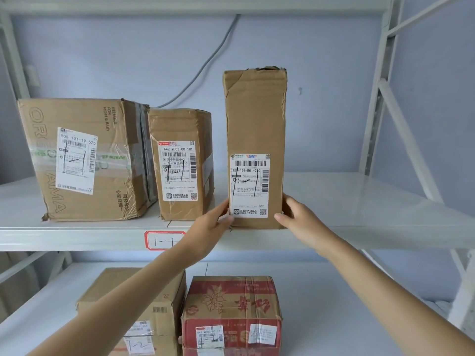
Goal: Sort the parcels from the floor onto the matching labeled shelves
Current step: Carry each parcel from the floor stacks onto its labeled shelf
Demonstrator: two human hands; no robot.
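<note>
A tall narrow cardboard parcel (255, 129) stands upright at the front of the upper shelf (359, 201), its white label marked 1-1 by hand. My left hand (209, 227) holds its lower left edge and my right hand (293, 214) holds its lower right edge. A red-framed tag reading 1-1 (160, 240) is stuck on the shelf's front lip, partly behind my left wrist. To the left on the same shelf stand a large brown parcel (84, 160) and a medium one (182, 163), both marked 1-1.
The lower shelf (334, 291) carries a brown parcel (154, 304) and a red printed parcel (231, 309), both marked 1-2. White rack posts and a diagonal brace (401, 129) rise at the right. A grey cable (205, 62) hangs down the back wall.
</note>
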